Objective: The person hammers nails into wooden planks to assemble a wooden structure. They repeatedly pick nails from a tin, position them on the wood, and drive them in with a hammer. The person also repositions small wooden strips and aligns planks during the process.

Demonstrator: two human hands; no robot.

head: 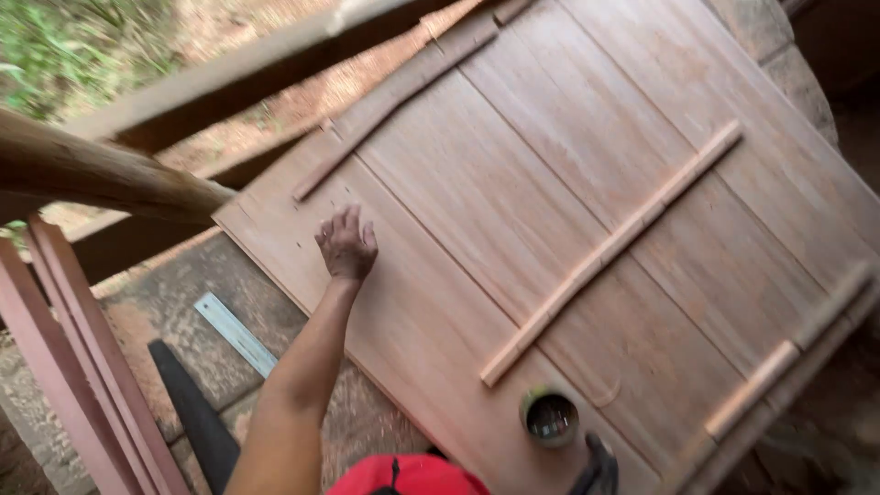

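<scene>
Left hand open, fingers loosely spread, gripping nothing; it hovers over or rests on the near-left part of the wooden door panel, contact unclear. Loose wooden strip lies diagonally on the panel, right of the hand, apart. Right hand unseen.

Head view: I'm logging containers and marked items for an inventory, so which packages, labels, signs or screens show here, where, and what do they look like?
Open round tin: on the wooden panel near its lower edge, greenish rim, dark inside; any label is too small to tell.
Metal ruler: on the stone floor left of the panel, long, flat, pale grey; markings unreadable.
No signs or screens.
</scene>
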